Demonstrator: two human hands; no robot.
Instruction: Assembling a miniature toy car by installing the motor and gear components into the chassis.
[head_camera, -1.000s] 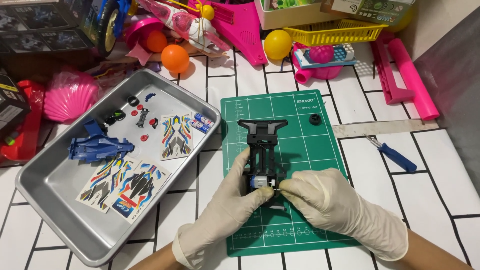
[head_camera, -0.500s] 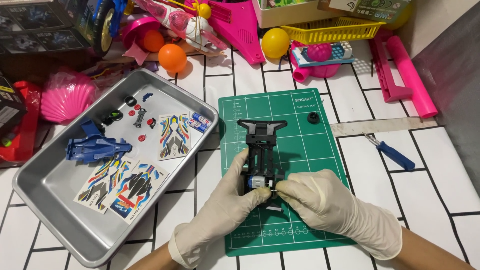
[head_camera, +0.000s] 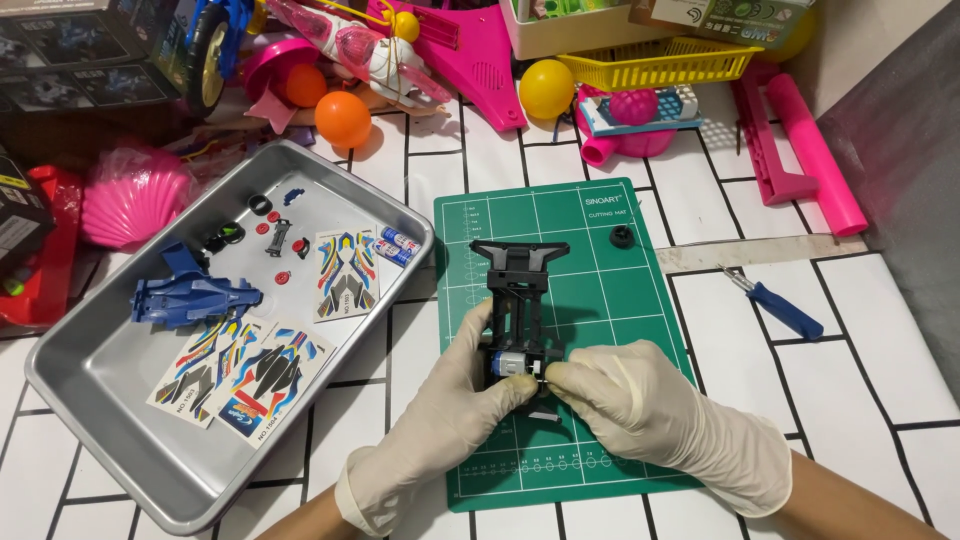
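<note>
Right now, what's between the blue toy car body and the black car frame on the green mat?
In the head view, sticker sheets and the metal tray's rim lie between the blue car body and the black frame.

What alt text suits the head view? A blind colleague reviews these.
Two gloved hands, left hand and right hand, hold a black toy car chassis with a small motor over a green cutting mat. A metal tray alongside holds a blue car body and sticker sheets.

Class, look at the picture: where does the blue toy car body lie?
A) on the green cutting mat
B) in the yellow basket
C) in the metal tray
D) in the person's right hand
C: the blue toy car body lies in the metal tray, beside the sticker sheets, apart from both hands.
</note>
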